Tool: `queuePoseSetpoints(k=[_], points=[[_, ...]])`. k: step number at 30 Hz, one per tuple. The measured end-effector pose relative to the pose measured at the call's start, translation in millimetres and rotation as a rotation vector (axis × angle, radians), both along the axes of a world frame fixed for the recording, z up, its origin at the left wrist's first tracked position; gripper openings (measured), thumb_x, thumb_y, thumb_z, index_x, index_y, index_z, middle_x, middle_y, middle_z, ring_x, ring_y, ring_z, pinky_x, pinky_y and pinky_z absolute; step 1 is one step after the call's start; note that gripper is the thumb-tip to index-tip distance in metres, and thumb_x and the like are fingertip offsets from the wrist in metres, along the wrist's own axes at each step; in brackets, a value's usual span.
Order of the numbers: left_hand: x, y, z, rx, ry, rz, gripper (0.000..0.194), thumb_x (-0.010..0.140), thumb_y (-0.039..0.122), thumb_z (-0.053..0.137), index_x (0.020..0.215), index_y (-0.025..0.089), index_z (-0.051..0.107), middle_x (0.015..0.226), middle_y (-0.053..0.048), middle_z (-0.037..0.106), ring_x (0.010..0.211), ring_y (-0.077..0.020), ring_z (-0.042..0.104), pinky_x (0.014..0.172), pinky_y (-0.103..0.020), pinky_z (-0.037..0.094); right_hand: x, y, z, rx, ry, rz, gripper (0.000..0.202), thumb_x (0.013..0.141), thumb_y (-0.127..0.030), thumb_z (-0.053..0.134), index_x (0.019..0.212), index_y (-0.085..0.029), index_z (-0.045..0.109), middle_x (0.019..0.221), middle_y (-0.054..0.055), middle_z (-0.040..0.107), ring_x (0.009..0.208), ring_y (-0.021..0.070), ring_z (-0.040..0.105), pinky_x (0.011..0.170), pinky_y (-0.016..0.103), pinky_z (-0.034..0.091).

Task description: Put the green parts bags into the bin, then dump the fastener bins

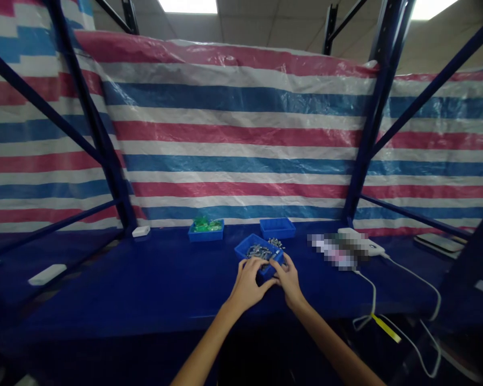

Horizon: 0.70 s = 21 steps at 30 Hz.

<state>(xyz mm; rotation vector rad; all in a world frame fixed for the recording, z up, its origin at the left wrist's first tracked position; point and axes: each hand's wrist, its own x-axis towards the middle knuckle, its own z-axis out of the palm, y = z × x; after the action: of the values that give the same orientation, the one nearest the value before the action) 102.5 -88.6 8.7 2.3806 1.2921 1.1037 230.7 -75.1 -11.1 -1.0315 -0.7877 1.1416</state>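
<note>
A blue plastic tray sits turned at an angle near the middle of the bench. Inside it lie many small silvery metal parts, which look like screws or bolts. My left hand curls its fingers over the tray's near left rim, thumb stretched along the near side. At the near right corner my right hand grips the rim, its thumb close to the left one. A loose heap of small metal pieces lies on the bench just behind the tray. My fingers hide part of the near wall.
Behind stand another blue tray and, leftward, a blue tray holding green plastic bags. A white device with white cables lies on the right. Blue metal posts frame the bench.
</note>
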Motion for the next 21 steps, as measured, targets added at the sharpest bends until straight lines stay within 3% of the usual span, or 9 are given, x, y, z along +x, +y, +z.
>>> queuePoseSetpoints(k=[2,5,8,11,15,21], points=[[1,7,-1.5,-0.021,-0.065,0.026,0.048,0.080,0.047,0.050,0.122,0.025,0.047,0.124,-0.006,0.053,0.118,-0.0198,0.045,0.104,-0.040,0.026,3,5,-0.6,0.145,-0.086,-0.032,0.066,0.059,-0.037,0.071,0.118,-0.019,0.047,0.099,0.007,0.066,0.079,0.0221,0.066,0.065,0.031,0.055],[5,34,-5.2,-0.159,-0.187,0.117,0.046,0.089,0.043,0.032,0.132,0.026,0.036,0.137,-0.005,0.042,0.129,-0.0159,0.034,0.108,-0.038,0.024,6,12,-1.7,0.256,-0.206,-0.081,0.063,0.061,-0.035,0.070,0.118,-0.020,0.047,0.111,0.008,0.062,0.086,0.0210,0.065,0.079,0.033,0.053],[11,73,-11.5,-0.303,-0.264,0.161,0.050,0.090,0.043,0.027,0.136,0.022,0.031,0.145,-0.006,0.029,0.134,-0.0153,0.024,0.110,-0.035,0.021,6,16,-2.8,0.248,-0.322,-0.124,0.062,0.065,-0.034,0.066,0.122,-0.022,0.045,0.110,0.007,0.061,0.084,0.0196,0.065,0.078,0.033,0.052],[18,101,-21.4,-0.336,-0.271,0.203,0.056,0.090,0.046,0.025,0.139,0.019,0.026,0.149,-0.008,0.015,0.136,-0.0167,0.013,0.111,-0.035,0.020,5,17,-2.3,0.311,-0.560,-0.109,0.057,0.066,-0.034,0.063,0.121,-0.025,0.049,0.117,0.007,0.057,0.097,0.0225,0.060,0.080,0.035,0.051],[22,109,-34.3,-0.343,-0.284,0.228,0.061,0.090,0.048,0.019,0.141,0.014,0.019,0.149,-0.013,0.005,0.136,-0.0176,0.008,0.110,-0.034,0.020,2,19,-2.7,0.367,-0.905,-0.121,0.052,0.070,-0.032,0.059,0.122,-0.032,0.050,0.122,0.004,0.052,0.109,0.0255,0.053,0.085,0.039,0.047],[20,105,-42.9,-0.307,-0.319,0.163,0.056,0.090,0.046,0.022,0.139,0.018,0.026,0.150,-0.011,0.003,0.137,-0.0197,0.005,0.110,-0.037,0.019,2,23,-7.1,0.387,-1.080,-0.142,0.052,0.074,-0.032,0.056,0.125,-0.032,0.047,0.125,0.006,0.048,0.108,0.0246,0.054,0.082,0.036,0.050]])
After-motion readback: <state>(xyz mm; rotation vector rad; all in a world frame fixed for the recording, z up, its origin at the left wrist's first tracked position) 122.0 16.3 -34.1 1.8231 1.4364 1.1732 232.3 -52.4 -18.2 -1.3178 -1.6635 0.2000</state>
